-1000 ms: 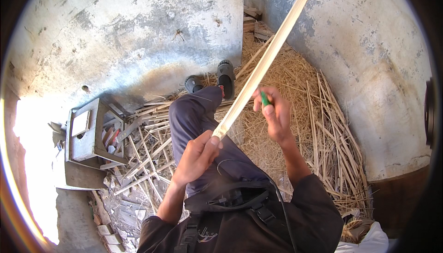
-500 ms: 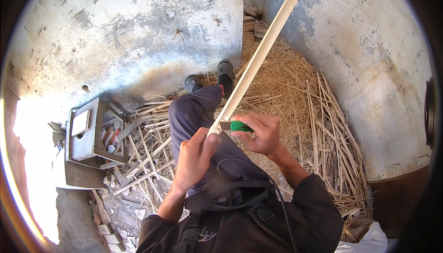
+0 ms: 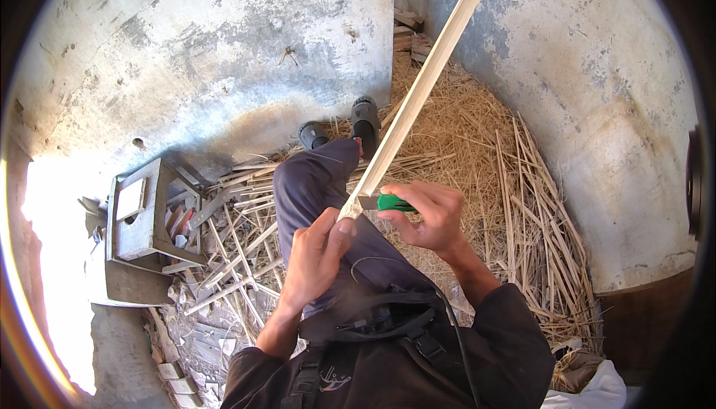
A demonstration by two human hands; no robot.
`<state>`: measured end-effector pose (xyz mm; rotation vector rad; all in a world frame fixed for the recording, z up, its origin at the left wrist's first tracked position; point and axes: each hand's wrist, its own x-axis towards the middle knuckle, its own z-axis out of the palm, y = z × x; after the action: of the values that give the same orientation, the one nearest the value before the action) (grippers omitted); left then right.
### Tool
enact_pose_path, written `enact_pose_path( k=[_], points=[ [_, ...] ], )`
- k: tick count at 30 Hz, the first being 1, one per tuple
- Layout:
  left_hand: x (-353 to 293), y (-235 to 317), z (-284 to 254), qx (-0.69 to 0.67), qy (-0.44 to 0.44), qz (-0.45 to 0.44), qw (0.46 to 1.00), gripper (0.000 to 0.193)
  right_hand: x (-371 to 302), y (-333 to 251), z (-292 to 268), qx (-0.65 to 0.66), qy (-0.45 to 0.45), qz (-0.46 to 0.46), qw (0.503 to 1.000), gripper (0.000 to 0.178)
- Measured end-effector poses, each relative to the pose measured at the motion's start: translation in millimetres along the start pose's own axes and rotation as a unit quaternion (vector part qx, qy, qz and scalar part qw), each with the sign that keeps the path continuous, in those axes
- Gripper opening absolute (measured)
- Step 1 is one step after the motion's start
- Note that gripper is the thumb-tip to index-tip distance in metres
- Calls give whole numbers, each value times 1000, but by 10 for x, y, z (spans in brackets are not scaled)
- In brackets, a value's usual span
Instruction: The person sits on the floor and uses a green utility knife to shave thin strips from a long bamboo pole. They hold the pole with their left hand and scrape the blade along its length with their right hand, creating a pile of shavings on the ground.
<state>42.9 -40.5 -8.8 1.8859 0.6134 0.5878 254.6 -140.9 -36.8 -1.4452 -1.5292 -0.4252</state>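
My left hand (image 3: 313, 258) is closed on the near end of a long pale wooden strip (image 3: 416, 99), thumb on top. From there the strip slants up and away to the right, out of the top of the view. A green-handled knife (image 3: 395, 203) sits in my right hand (image 3: 432, 219), fingers and thumb wrapped on the handle. Its short, broad metal blade points left and meets the strip just beyond my left fingers. Frayed, lighter wood shows at that spot. Both hands are above my lap.
A battered wooden stool (image 3: 138, 208) lies at left among crossed sticks (image 3: 239, 260). Straw and shavings (image 3: 455, 126) cover the floor ahead, with a bundle of thin strips (image 3: 541, 237) curving along the right wall (image 3: 597, 111). A white sack (image 3: 593, 390) lies at lower right.
My right hand and the knife have shifted slightly to the right. My left hand still grips the strip in nearly the same place.
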Motion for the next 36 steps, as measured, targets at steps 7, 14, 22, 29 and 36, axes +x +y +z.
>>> enact_pose_path(
  k=[7, 14, 22, 29, 36],
  points=[
    [-1, -84, 19, -1, 3, 26, 1000, 39, -1, 18, -18, -14, 11, -1, 1000, 32],
    [-10, -92, 26, 2, 12, 31, 999, 40, -1, 31, -26, -25, 8, 4, 1000, 32],
    [-30, -73, 1, 8, 10, 15, 1000, 34, 3, 35, -24, -32, 13, -1, 999, 32],
    [-51, -77, -14, 21, 5, -2, 1000, 31, -7, 48, -11, -39, 18, -3, 999, 32],
    [-57, -190, -1, 25, 28, 45, 998, 39, 16, 59, -2, -43, 10, -4, 999, 34]
  ],
)
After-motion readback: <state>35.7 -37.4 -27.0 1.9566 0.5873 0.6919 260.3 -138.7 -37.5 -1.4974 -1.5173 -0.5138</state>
